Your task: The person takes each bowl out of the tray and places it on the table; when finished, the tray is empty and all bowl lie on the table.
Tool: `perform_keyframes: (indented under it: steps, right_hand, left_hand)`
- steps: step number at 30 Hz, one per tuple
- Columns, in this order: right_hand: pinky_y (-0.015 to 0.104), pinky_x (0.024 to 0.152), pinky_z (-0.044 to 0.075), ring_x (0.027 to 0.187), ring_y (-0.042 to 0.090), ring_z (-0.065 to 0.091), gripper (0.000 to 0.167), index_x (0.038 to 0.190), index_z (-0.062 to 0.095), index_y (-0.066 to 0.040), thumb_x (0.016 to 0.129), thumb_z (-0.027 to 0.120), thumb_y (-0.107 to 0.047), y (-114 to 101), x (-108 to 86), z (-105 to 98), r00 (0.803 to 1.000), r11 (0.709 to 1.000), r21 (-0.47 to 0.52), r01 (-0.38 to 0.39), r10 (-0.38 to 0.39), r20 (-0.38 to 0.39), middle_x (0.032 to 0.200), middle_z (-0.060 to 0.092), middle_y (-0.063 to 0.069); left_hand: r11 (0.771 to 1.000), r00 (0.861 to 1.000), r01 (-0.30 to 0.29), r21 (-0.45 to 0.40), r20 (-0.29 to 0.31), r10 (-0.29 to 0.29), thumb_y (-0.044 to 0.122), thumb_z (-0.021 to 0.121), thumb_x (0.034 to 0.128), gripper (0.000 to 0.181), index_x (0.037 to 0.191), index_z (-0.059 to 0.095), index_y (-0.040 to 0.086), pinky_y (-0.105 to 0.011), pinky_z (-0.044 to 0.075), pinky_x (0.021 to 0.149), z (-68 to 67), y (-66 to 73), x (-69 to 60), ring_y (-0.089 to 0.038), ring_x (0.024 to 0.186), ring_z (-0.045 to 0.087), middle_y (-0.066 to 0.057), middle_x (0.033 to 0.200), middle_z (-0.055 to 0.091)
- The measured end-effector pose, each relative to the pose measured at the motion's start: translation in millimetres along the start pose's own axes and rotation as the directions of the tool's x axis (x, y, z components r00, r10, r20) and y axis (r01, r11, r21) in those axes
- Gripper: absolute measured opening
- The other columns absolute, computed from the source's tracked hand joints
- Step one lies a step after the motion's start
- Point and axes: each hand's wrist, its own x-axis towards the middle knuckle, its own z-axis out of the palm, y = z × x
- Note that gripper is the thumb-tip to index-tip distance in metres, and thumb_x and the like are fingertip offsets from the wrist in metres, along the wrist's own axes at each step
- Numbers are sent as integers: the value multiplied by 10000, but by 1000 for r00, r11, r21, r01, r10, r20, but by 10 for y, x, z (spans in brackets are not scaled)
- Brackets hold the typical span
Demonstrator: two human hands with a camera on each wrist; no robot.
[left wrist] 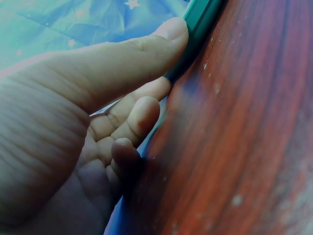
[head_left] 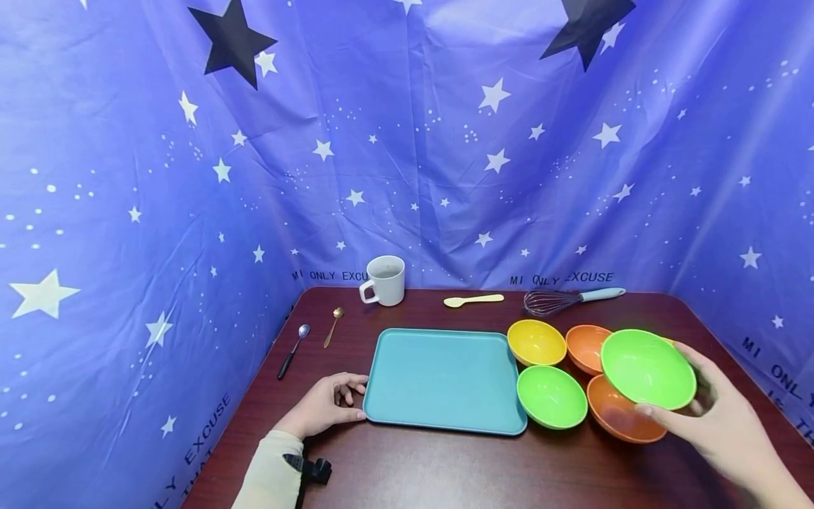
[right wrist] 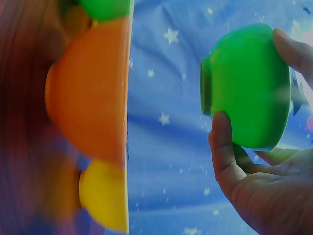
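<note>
In the head view, my right hand [head_left: 718,417] grips a green bowl [head_left: 649,367] by its side and holds it up, tilted, over the bowls at the right. The right wrist view shows fingers [right wrist: 225,147] and a thumb on opposite sides of this bowl [right wrist: 249,88], clear of an orange bowl [right wrist: 93,93]. At the left edge of a teal rectangular tray [head_left: 445,382], my left hand [head_left: 327,406] rests on the table. Its straight thumb touches the tray rim [left wrist: 198,29], and the other fingers are loosely bent beside it.
A yellow bowl [head_left: 536,341], a second green bowl [head_left: 552,397] and two orange bowls [head_left: 585,346] stand right of the tray. Behind are a white mug [head_left: 386,281], a yellow spoon [head_left: 473,300] and a whisk [head_left: 572,300]. Two small spoons [head_left: 294,351] lie at left.
</note>
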Motion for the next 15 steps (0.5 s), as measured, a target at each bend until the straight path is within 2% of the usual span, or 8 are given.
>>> perform_keyframes:
  steps: [4, 8, 12, 15]
  right_hand:
    - [22, 831, 429, 1127, -158, 491, 1049, 1657, 281, -174, 817, 871, 43, 155, -67, -134, 997, 996, -41, -74, 73, -27, 1349, 463, -204]
    - [42, 749, 464, 1047, -211, 465, 1059, 1681, 200, -171, 863, 856, -20, 304, -113, -249, 987, 986, -65, -152, 149, -55, 1361, 413, -193]
    - [51, 713, 478, 991, -227, 478, 1062, 1681, 176, -117, 861, 834, 28, 464, -166, -331, 980, 983, -44, -178, 173, -103, 1317, 413, -236]
    - [59, 714, 490, 975, -206, 524, 1034, 1667, 199, -67, 847, 809, 93, 592, -207, -385, 982, 987, -17, -158, 156, -112, 1231, 430, -299]
  left_hand:
    - [1000, 1000, -1, -2, 0, 1, 317, 912, 835, 643, 1405, 653, 170, -288, 531, 752, 0, -1, 0, -152, 887, 622, 86, 1121, 690]
    - [1000, 1000, 1, -5, 1, -1, 319, 911, 837, 640, 1405, 654, 171, -287, 531, 753, 2, -2, 0, -152, 888, 622, 81, 1122, 689]
    - [1000, 1000, -1, -5, 0, 1, 318, 912, 836, 639, 1402, 656, 170, -286, 530, 750, 3, -4, 0, -152, 885, 622, 77, 1122, 688]
    - [1000, 1000, -4, -3, -1, 4, 317, 912, 835, 639, 1401, 656, 169, -285, 530, 752, 4, -6, 3, -152, 885, 622, 76, 1122, 689]
